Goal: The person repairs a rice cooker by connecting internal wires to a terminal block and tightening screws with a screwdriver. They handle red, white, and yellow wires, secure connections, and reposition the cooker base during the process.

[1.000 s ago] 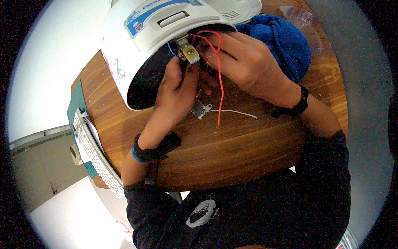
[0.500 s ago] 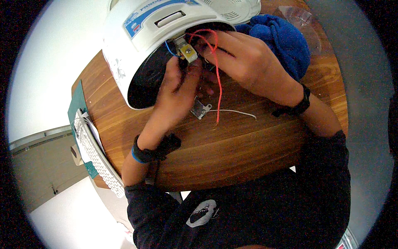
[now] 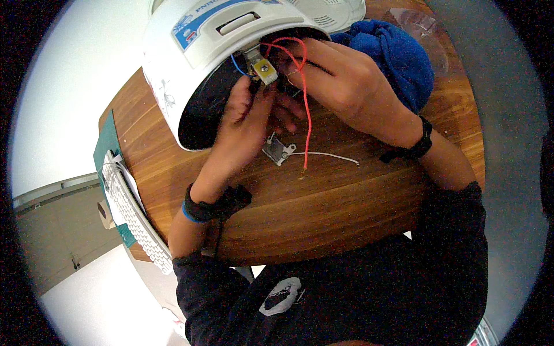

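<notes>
Plainly, the white housing (image 3: pixel 213 57) is laid on its side on the wooden table (image 3: pixel 346 196), beyond the person's hands. Its dark open end is turned toward the person and a little to the right, and its long axis is run away from the person, slanting to the left, with the far end cut off by the upper edge.

At the rim of the opening, a yellow-topped block (image 3: pixel 265 70) with a screw is seen, its length tilted nearer and slightly rightward. The left hand (image 3: pixel 242 124) is held just below it, fingers partly bent and thumb raised; with the blur, whether anything is gripped cannot be told. The right hand (image 3: pixel 346 86) is curled, its fingertips hidden at the opening behind the red wire (image 3: pixel 309 109); what they grasp, if anything, cannot be made out.

The red wire is draped from the opening toward the table. A blue wire (image 3: pixel 237 64) is bowed beside the block. Nearer the person, a metal plate (image 3: pixel 277 150) is set down with a white wire (image 3: pixel 332 154) stretched rightward. A blue cloth (image 3: pixel 392 63) is heaped beyond the right hand.
</notes>
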A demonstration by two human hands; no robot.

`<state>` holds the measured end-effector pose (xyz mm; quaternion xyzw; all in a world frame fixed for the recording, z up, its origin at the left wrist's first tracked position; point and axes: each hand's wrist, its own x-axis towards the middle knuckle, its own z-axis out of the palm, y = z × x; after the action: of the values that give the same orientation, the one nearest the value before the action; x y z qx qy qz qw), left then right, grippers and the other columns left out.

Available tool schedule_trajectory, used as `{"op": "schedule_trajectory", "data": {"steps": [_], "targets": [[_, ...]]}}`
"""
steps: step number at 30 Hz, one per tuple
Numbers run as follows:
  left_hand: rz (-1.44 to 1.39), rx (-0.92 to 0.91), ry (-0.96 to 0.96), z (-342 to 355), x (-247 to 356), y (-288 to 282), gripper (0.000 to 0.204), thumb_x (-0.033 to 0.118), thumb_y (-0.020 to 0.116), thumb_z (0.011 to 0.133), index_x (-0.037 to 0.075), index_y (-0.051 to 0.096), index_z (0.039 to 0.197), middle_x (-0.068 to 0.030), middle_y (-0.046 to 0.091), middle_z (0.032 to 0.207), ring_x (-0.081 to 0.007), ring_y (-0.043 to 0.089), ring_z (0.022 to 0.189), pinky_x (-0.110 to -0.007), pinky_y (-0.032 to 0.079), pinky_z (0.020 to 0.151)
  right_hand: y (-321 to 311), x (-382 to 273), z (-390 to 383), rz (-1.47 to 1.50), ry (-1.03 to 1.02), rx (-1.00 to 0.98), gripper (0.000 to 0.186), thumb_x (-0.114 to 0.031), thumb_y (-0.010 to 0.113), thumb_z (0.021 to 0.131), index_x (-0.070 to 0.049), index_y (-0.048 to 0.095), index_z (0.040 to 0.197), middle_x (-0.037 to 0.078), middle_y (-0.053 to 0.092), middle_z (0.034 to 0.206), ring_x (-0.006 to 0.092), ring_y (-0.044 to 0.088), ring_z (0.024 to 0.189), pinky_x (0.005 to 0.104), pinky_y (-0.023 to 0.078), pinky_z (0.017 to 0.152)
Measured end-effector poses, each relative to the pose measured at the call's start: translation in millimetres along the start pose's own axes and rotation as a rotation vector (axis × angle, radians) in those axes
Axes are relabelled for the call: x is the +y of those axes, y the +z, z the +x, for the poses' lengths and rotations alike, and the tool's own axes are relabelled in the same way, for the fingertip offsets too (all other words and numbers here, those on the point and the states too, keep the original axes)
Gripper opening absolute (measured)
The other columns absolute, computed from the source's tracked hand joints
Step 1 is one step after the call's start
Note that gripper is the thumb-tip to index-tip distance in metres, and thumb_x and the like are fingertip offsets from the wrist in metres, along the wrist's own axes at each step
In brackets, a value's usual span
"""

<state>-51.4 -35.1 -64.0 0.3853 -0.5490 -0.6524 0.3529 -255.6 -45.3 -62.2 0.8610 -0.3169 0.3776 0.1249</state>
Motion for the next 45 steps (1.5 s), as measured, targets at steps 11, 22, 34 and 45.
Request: {"op": "schedule_trajectory", "data": {"steps": [11, 22, 34, 45], "targets": [[0.047, 0.019, -0.017, -0.1, 2.7, 1.0, 0.021, 0.022, 0.04, 0.11, 0.008, 0.044, 0.126, -0.012, 0.07, 0.092, -0.0163, 0.066, 0.07, -0.026, 0.052, 0.059, 1.3, 1.5, 1.2, 0.028, -0.003, 0.033, 0.022, -0.012, 0.059, 0.084, -0.004, 0.064, 0.104, 0.01, 0.061, 0.097, 0.0284, 0.066, 0.084, 0.0368, 0.058, 0.072], [0.037, -0.003, 0.028, 1.7, -0.4, 0.1, 0.02, 0.02, 0.042, 0.11, 0.007, 0.046, 0.123, -0.0118, 0.07, 0.092, -0.0159, 0.066, 0.07, -0.026, 0.052, 0.06, 1.7, -1.3, 3.1, -0.041, -0.011, 0.036, 0.021, -0.012, 0.061, 0.082, -0.004, 0.067, 0.099, 0.009, 0.061, 0.104, 0.0258, 0.066, 0.085, 0.0337, 0.058, 0.073], [0.09, 0.044, -0.033, 0.7, -6.9, -4.2, 0.027, 0.023, 0.04, 0.11, 0.005, 0.056, 0.12, -0.0099, 0.069, 0.091, -0.0182, 0.066, 0.077, -0.028, 0.054, 0.065, -2.1, -0.4, 6.6, 0.021, 0.002, 0.048, 0.02, -0.013, 0.061, 0.083, -0.003, 0.066, 0.099, 0.009, 0.06, 0.099, 0.0271, 0.065, 0.084, 0.0357, 0.057, 0.071], [0.065, -0.001, -0.012, 3.4, -3.7, -3.9, 0.015, 0.017, 0.041, 0.11, 0.006, 0.045, 0.118, -0.0112, 0.069, 0.091, -0.0165, 0.066, 0.068, -0.027, 0.053, 0.056, 0.6, 1.8, 5.1, -0.045, -0.061, 0.068, 0.022, -0.013, 0.061, 0.081, -0.003, 0.068, 0.098, 0.009, 0.06, 0.102, 0.026, 0.065, 0.085, 0.0343, 0.057, 0.072]]}}
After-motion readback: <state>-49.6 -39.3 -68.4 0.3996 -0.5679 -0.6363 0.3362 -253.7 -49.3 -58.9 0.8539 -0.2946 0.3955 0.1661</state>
